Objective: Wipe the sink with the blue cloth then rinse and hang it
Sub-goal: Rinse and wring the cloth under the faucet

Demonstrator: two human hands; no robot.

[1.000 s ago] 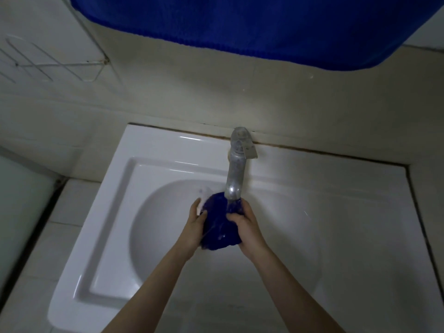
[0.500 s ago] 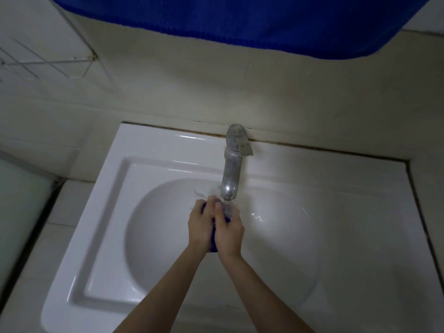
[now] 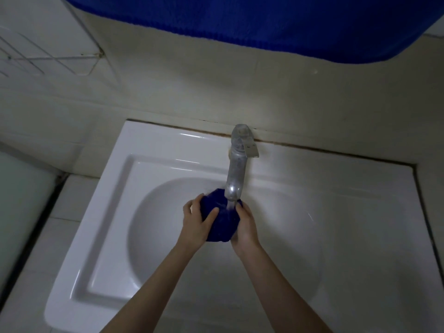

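Observation:
A bunched-up blue cloth (image 3: 222,223) is held between both hands over the white sink (image 3: 115,212) bowl, right under the spout of the metal tap (image 3: 236,169). Water runs from the spout onto the cloth. My left hand (image 3: 195,224) grips the cloth's left side, thumb laid over its front. My right hand (image 3: 245,227) grips the right side, fingertips curled over its top near the stream. The cloth's underside is hidden by the hands.
A large blue towel (image 3: 264,22) hangs across the top of the view, above the tiled wall. A wire rack (image 3: 48,61) is fixed to the wall at upper left. Tiled counter surrounds the sink on both sides.
Half a second ago the hands were pressed together, squeezing the cloth almost out of sight. They have parted now, and the cloth bulges out between them under the stream.

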